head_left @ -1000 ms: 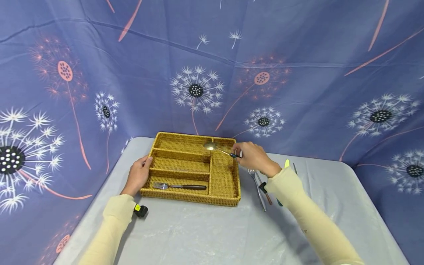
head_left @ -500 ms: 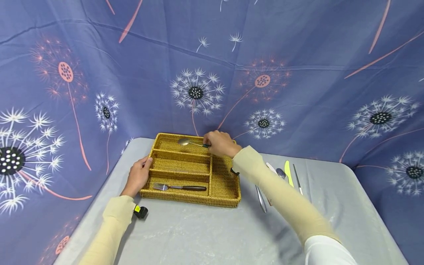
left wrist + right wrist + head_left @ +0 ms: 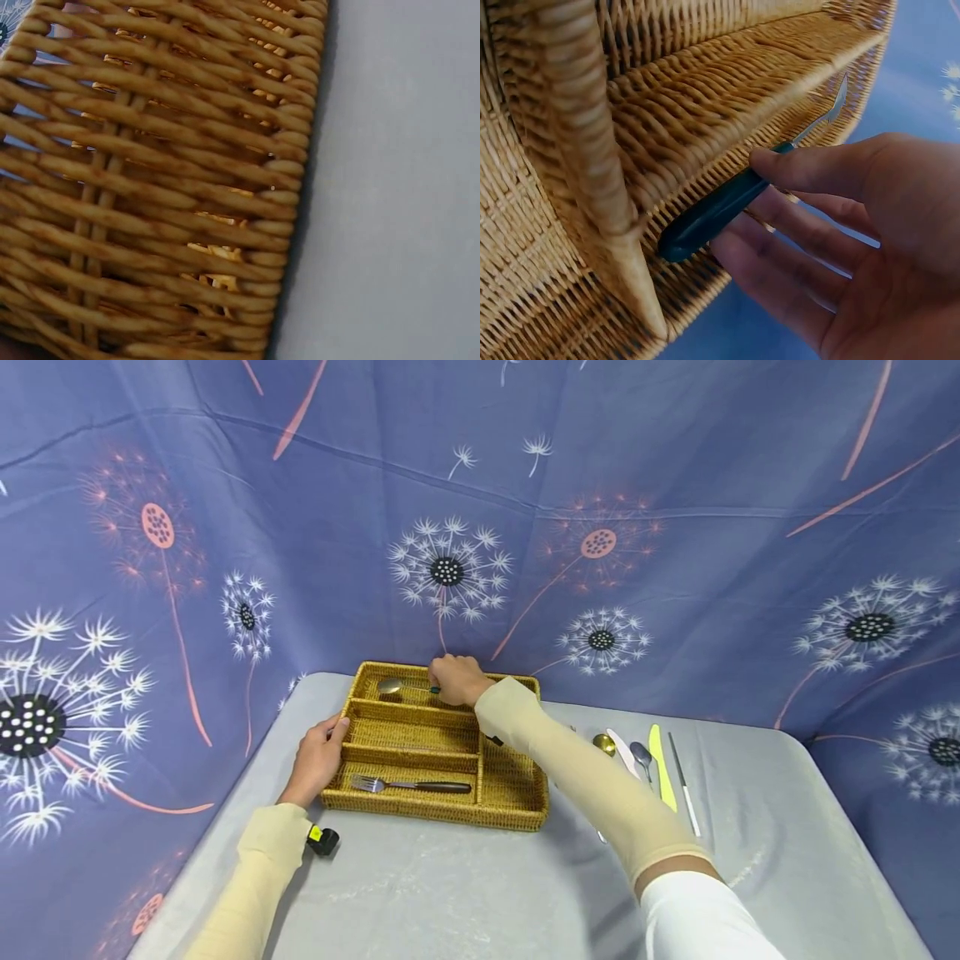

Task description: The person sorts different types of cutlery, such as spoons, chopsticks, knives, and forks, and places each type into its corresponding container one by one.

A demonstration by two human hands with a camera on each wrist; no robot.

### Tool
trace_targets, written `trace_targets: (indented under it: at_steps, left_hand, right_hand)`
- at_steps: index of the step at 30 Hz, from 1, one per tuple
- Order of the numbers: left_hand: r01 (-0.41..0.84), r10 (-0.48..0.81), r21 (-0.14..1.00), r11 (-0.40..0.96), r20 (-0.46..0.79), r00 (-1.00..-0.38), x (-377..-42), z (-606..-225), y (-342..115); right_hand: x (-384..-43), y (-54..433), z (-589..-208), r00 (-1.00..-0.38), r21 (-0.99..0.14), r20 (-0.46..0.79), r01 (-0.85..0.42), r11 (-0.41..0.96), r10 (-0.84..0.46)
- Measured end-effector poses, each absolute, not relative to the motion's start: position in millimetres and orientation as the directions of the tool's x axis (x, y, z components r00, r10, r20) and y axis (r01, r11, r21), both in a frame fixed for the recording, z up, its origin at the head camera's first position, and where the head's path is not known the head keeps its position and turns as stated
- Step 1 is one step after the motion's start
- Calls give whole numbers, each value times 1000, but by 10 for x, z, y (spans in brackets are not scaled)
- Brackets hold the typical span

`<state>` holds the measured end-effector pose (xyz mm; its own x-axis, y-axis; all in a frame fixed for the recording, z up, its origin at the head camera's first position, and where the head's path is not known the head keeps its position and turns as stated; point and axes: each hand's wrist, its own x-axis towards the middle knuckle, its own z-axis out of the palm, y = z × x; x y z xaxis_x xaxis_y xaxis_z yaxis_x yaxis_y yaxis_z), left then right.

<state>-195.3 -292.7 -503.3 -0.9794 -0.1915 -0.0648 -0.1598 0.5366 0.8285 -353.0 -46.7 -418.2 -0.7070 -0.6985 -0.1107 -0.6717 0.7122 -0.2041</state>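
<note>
A wicker cutlery tray [image 3: 431, 814] with several compartments sits on the table; its woven side wall [image 3: 172, 172] fills most of the left wrist view. My left hand [image 3: 315, 762] grips the tray's left rim, thumb over the top edge. With thumb and fingers, my right hand [image 3: 459, 680] pinches a spoon [image 3: 389, 686] by its dark green handle [image 3: 712, 217]. That spoon lies lengthwise within the back compartment, bowl to the left, low between the walls. A fork [image 3: 442, 787] with a dark brown handle rests in the front compartment, tines to the left.
Right of the tray lie a gold spoon [image 3: 603, 743], a white knife [image 3: 622, 750], a dark spoon [image 3: 641, 756], a yellow-green knife [image 3: 662, 768] and a slender white-handled utensil [image 3: 684, 785]. The right sleeve [image 3: 585, 768] hides part of this row. Patterned cloth [image 3: 337, 527] hangs behind.
My right hand has carried the spoon leftward from above the tray's right side and down into the back compartment. My left hand stays on the rim. The sleeve has uncovered more cutlery at right.
</note>
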Motion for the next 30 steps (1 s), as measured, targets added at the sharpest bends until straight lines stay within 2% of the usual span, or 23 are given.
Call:
trace_targets:
  at_steps: [12, 23, 30]
  left_hand:
    - [-134, -175, 831, 539, -45, -984, -1974, -5082, -2946]
    - [-137, -178, 835, 533, -48, -983, -1974, -5074, -2931]
    - [-143, -181, 834, 533, -53, -982, -1965, -5075, -2949]
  right_hand:
    - [-3629, -592, -4437, -708, -141, -189, -666, 732, -681]
    - [-3659, -621, -4522, -734, -45, -179, -659, 751, -655]
    - [-3682, -629, -4514, -736, -65, -203, -648, 759, -646]
